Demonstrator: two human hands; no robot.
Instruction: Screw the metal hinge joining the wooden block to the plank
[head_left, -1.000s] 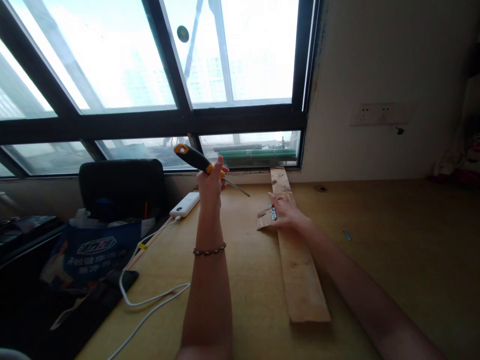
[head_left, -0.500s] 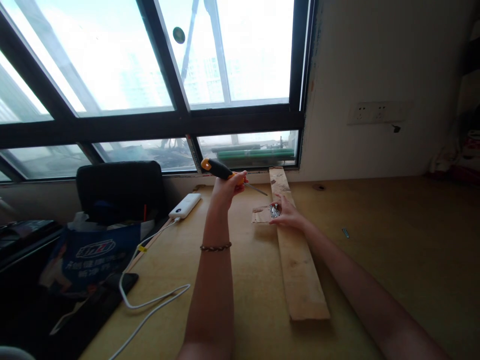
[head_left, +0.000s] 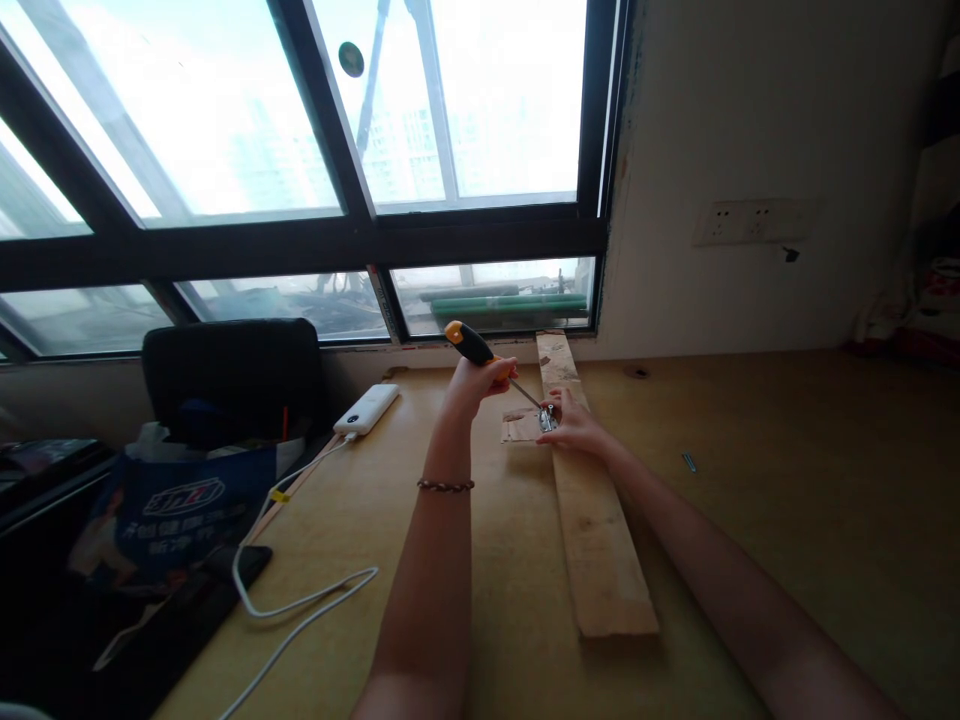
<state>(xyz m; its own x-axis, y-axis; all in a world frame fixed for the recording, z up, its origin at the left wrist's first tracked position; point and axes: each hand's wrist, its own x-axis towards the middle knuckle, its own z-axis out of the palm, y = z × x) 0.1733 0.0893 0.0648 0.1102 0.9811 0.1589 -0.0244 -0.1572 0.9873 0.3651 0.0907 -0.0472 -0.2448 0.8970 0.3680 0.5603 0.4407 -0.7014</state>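
Observation:
My left hand (head_left: 482, 383) is closed round a screwdriver (head_left: 471, 343) with an orange and black handle. The shaft slants down to the right, its tip at a small metal hinge (head_left: 547, 419). Fingers of my right hand (head_left: 571, 424) pinch the hinge from the right side. Under it lie a short wooden piece (head_left: 520, 426), jutting out to the left, and a long wooden board (head_left: 600, 540) that runs from near me toward the window. Whether the tip sits in a screw is too small to tell.
A small metal piece (head_left: 689, 462) lies on the wooden table (head_left: 750, 560) at right. A white power bank (head_left: 368, 409) with a white cable (head_left: 309, 625) rests near the left edge. Beyond that edge stand a black chair (head_left: 232, 370) and a blue bag (head_left: 180, 510).
My left hand has moved right with the screwdriver, bringing its tip from left of the hinge to the hinge. My right hand has stayed in place.

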